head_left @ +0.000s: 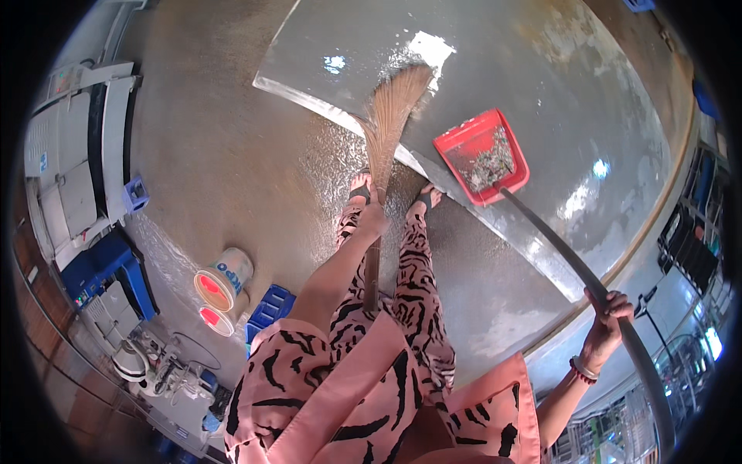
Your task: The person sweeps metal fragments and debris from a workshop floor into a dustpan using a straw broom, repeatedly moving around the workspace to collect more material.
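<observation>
1. Pale machinery (63, 170) lined the left side of the room.
2. Two pails (233, 267) and a blue crate (270, 309) stood nearby on the brown, wet-looking floor (209, 155).
3. Rightward, a glossy grey floor section (502, 62) with a pale edge spread past the feet.
4. The left hand (372, 223) had its fingers curled closed round the broom (398, 97), whose bristles crossed that edge.
5. The red dustpan (466, 131), holding debris (488, 166), was over the grey section, apart from the bristles.
6. Far right, the right hand (614, 308) wrapped its fingers round the dustpan's long handle (556, 246).
</observation>
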The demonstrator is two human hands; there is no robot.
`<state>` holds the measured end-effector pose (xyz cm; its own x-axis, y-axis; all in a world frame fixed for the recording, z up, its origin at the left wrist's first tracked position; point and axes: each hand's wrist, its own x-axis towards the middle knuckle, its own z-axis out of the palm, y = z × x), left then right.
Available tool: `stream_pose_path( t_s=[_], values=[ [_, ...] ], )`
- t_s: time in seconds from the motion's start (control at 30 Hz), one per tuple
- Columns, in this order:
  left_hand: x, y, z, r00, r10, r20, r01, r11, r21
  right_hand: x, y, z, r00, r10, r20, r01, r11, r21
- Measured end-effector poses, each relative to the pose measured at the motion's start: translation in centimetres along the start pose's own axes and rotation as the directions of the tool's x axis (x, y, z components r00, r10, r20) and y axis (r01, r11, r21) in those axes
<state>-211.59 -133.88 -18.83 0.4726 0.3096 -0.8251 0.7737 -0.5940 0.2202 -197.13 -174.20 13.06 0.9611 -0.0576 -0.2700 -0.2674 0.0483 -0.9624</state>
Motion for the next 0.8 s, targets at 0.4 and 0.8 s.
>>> stream_pose_path(
  t_s=[0.4, 0.8],
  values=[
    [-7.7, 4.1, -13.3, 0.836, 0.043, 0.548, -0.078, 0.996, 0.041, 2.4, -0.3, 0.4, 0.999, 0.034, -0.033, -0.032, 0.998, 0.048],
    [17.5, 9.6, -18.8, 0.967, 0.033, -0.253, -0.161, 0.848, -0.505, 1.1, -0.3, 0.6, 0.999, 0.023, -0.029, -0.023, 1.0, -0.006]
  ],
)
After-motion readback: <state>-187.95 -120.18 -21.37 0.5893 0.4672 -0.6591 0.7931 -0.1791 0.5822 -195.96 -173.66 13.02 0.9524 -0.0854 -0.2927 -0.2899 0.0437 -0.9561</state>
